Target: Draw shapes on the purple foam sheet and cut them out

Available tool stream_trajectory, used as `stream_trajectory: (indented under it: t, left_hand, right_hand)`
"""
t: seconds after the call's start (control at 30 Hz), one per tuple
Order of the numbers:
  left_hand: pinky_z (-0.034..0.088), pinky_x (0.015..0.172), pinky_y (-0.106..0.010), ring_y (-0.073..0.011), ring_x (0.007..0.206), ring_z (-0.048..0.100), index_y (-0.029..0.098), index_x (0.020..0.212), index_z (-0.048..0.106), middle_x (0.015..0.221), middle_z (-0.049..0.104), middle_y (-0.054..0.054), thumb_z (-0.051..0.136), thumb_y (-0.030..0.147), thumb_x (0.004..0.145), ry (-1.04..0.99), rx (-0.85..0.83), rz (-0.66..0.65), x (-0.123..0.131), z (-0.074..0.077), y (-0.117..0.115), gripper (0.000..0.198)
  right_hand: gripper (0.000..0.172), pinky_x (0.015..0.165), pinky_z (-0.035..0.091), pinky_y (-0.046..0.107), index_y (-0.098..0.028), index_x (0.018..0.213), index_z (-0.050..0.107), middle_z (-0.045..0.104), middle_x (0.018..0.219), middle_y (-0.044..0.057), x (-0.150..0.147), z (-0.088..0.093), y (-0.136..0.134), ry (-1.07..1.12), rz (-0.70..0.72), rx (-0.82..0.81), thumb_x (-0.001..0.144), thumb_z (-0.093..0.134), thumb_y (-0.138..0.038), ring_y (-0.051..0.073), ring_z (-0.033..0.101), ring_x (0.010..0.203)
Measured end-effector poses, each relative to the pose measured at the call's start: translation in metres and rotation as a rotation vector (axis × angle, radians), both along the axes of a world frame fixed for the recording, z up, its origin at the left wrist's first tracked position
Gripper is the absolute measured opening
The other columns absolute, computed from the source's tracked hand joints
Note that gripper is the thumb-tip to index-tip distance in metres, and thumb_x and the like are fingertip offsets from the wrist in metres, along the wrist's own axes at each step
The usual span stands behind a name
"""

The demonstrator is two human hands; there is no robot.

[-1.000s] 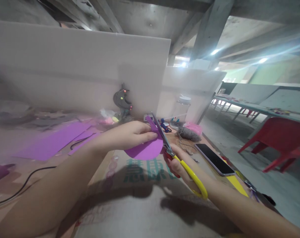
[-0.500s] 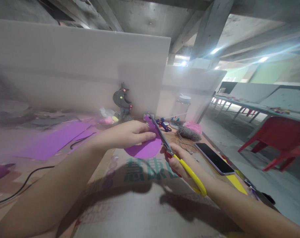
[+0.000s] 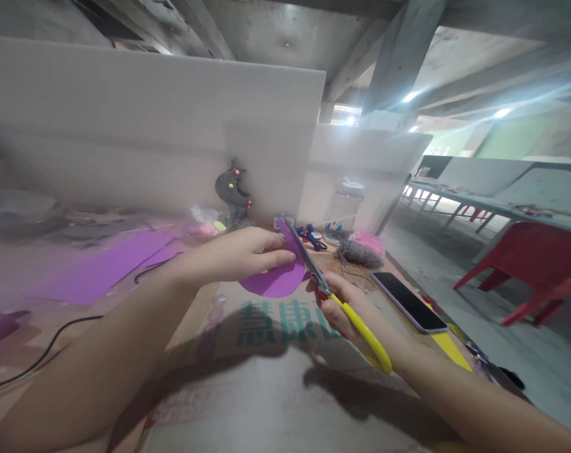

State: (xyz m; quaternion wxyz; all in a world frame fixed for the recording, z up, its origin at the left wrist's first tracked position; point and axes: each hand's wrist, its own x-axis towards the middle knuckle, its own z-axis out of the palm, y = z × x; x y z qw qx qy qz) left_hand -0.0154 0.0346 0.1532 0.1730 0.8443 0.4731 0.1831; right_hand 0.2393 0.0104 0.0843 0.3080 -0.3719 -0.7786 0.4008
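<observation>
Between the thumb and fingers of my left hand (image 3: 257,253) is a rounded purple piece (image 3: 278,281), held above the cardboard. My right hand (image 3: 344,308) grips yellow-handled scissors (image 3: 368,336); their metal blades point up and away, along the right side of the purple piece. A small purple bit shows by the blades, near my right fingers. Larger purple sheets (image 3: 106,264) lie on the table to the left of my left hand.
A phone (image 3: 408,302) lies at the right beside a yellow strip (image 3: 450,350). Grey yarn (image 3: 360,253), a blue glue gun (image 3: 311,237) and a clear jar (image 3: 346,207) stand beyond my hands. A black cord (image 3: 54,340) crosses the left side. A red chair (image 3: 531,264) is off to the right.
The purple piece has turned slightly and its lower edge sits a little higher. A small purple bit now shows at the right of the blades. My left hand has shifted slightly.
</observation>
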Motion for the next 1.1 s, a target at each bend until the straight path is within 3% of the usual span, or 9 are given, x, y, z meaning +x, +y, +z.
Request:
stream_trajectory:
  t: [0.2,0.57,0.73,1.1]
  left_hand:
    - [0.047,0.068,-0.027,-0.0213,0.088,0.070,0.022,0.105,0.076,0.104,0.077,-0.005,0.048,0.054,0.098,0.006,0.038,-0.039,-0.0032,0.0001,0.0008,0.043]
    - [0.045,0.068,-0.026,-0.0195,0.086,0.069,0.022,0.109,0.075,0.104,0.077,-0.004,0.048,0.052,0.100,0.049,0.053,-0.066,-0.0061,0.0012,0.0016,0.042]
    - [0.045,0.069,-0.026,-0.0193,0.086,0.069,0.021,0.110,0.075,0.104,0.077,-0.004,0.048,0.046,0.101,0.057,0.081,-0.077,-0.0059,0.0016,0.0026,0.038]
    - [0.043,0.065,-0.027,-0.0190,0.082,0.070,0.022,0.103,0.075,0.100,0.078,-0.002,0.046,0.048,0.101,0.074,0.103,-0.045,-0.0092,0.0003,0.0030,0.040]
  right_hand:
    - [0.060,0.068,0.047,0.030,-0.018,0.114,0.061,0.062,0.094,0.006,-0.0001,0.0029,0.0018,-0.014,0.021,0.040,0.089,0.059,-0.073,0.018,0.053,0.079]
    - [0.051,0.070,0.047,0.032,-0.019,0.109,0.062,0.065,0.096,0.008,0.0024,0.0007,0.0069,-0.085,-0.015,0.079,0.089,0.060,-0.066,0.023,0.058,0.085]
    - [0.046,0.065,0.042,0.031,-0.018,0.104,0.063,0.061,0.088,0.005,0.0016,0.0058,0.0072,-0.098,-0.009,0.080,0.088,0.060,-0.062,0.019,0.052,0.077]
    - [0.059,0.048,0.030,0.025,-0.016,0.114,0.059,0.049,0.077,-0.001,0.0060,0.0075,0.0069,-0.117,-0.010,0.010,0.090,0.056,-0.070,0.011,0.039,0.057]
